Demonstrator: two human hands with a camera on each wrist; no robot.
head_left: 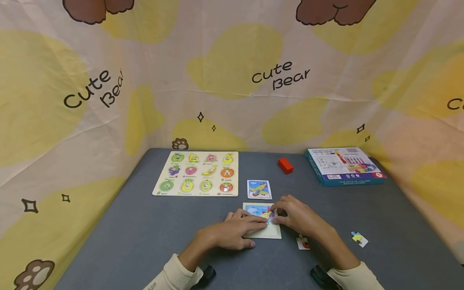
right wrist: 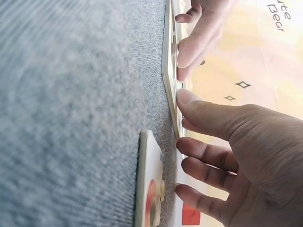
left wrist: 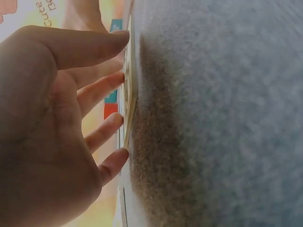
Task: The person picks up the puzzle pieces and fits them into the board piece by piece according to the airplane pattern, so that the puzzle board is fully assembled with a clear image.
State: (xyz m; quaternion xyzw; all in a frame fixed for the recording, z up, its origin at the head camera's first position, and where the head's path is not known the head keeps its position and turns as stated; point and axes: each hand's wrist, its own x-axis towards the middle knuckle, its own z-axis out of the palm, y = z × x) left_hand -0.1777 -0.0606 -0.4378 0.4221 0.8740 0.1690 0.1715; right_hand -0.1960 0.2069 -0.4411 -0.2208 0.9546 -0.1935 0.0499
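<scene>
A small jigsaw tray [head_left: 274, 233] with a cream border holds part of a blue picture with a yellow plane. My left hand [head_left: 237, 231] lies over its left side, fingers stretched out and fingertips on the picture. In the left wrist view, those fingertips [left wrist: 113, 120] meet the tray's edge. At the tray's right side, my right hand [head_left: 299, 215] has thumb and bent index finger on a puzzle piece [head_left: 269, 216], partly hidden by the fingers. The right thumb [right wrist: 187, 97] touches the tray top in the right wrist view. Behind the tray lies a plane picture card [head_left: 259, 189].
A fruit board [head_left: 195, 174] lies at the back left. A red block [head_left: 285, 165] and a flat teal box [head_left: 346, 167] stand at the back right. One loose piece [head_left: 359, 239] lies far right; another small picture piece [head_left: 303, 242] sits beneath my right wrist.
</scene>
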